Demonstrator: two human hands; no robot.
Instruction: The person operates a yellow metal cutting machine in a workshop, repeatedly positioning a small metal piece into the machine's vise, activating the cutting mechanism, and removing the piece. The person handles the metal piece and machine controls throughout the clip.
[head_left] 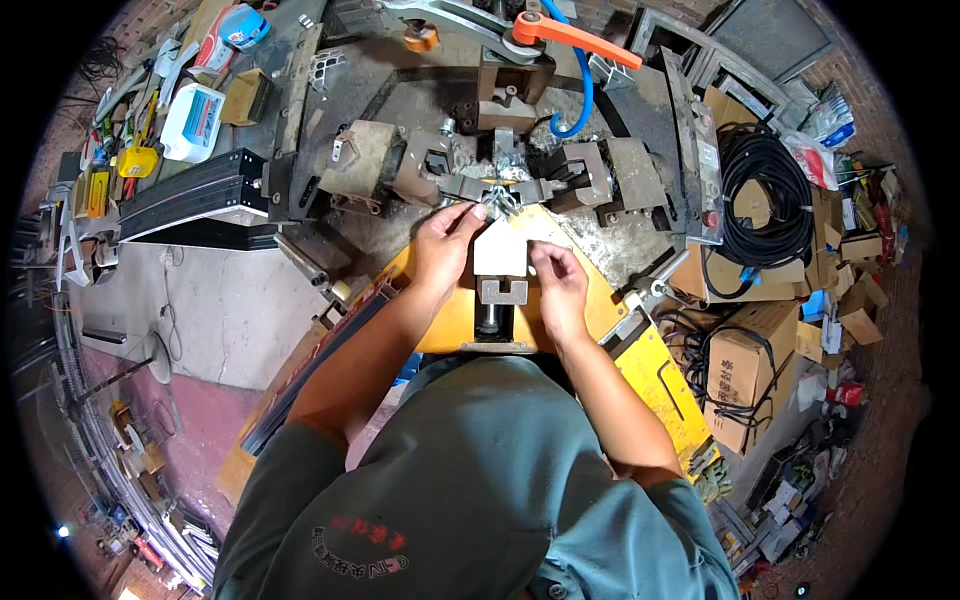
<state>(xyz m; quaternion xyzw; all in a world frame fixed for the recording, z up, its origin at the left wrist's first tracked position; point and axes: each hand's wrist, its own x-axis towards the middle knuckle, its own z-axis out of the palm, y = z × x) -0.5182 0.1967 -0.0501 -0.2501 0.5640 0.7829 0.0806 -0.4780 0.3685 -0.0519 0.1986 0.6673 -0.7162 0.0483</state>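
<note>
My left hand (446, 247) rests on the yellow machine table (583, 305), fingers pinching a small metal piece (503, 203) at the grey clamp jaws (470, 186). My right hand (559, 283) lies on the right side of a white pointed block (500, 250), fingers curled against its edge. Below the block sits a grey slotted bracket (503, 292). Whether the left fingers fully grip the small piece is hard to tell.
An orange lever handle (572, 36) and a blue hose (583, 95) stand behind the jaws. Black metal profiles (190, 195) lie at left, a black cable coil (765, 195) and cardboard boxes (745, 365) at right. Bottles and tools crowd the far left.
</note>
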